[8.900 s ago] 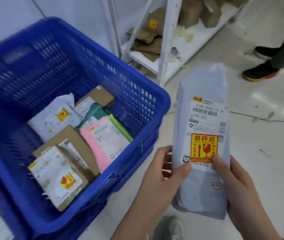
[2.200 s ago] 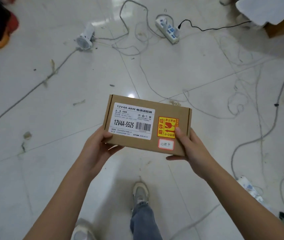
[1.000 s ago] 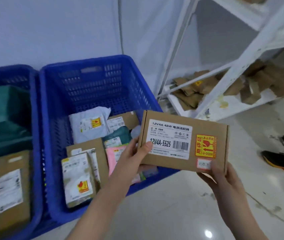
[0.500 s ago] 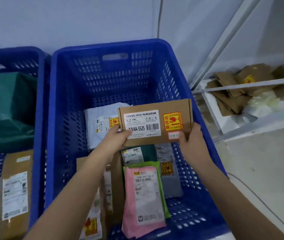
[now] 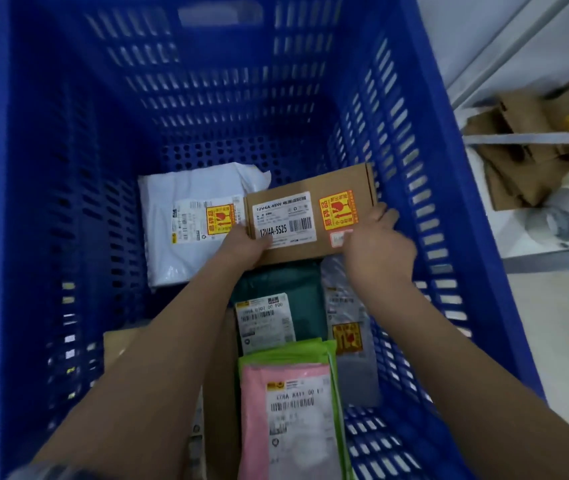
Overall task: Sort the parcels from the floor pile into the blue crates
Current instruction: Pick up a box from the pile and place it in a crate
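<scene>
Both my arms reach down into the blue crate (image 5: 425, 109). A flat brown cardboard box (image 5: 311, 216) with a white barcode label and a yellow fragile sticker is low inside it, near the right wall. My left hand (image 5: 246, 249) grips its near left corner, thumb on the label. My right hand (image 5: 378, 251) holds its near right end, fingers wrapped round the edge. The box lies over a dark green mailer (image 5: 297, 285), beside a white poly mailer (image 5: 189, 223).
Nearer me in the crate lie a pink mailer (image 5: 290, 424) on a green one, a grey bag (image 5: 349, 327) with a fragile sticker, and a brown box (image 5: 116, 344) under my left arm. Right of the crate, a white shelf (image 5: 536, 136) holds flattened cardboard (image 5: 518, 161).
The box has gone from chest height beside the crate down into it, both hands still on it. The view has closed in on the crate's inside.
</scene>
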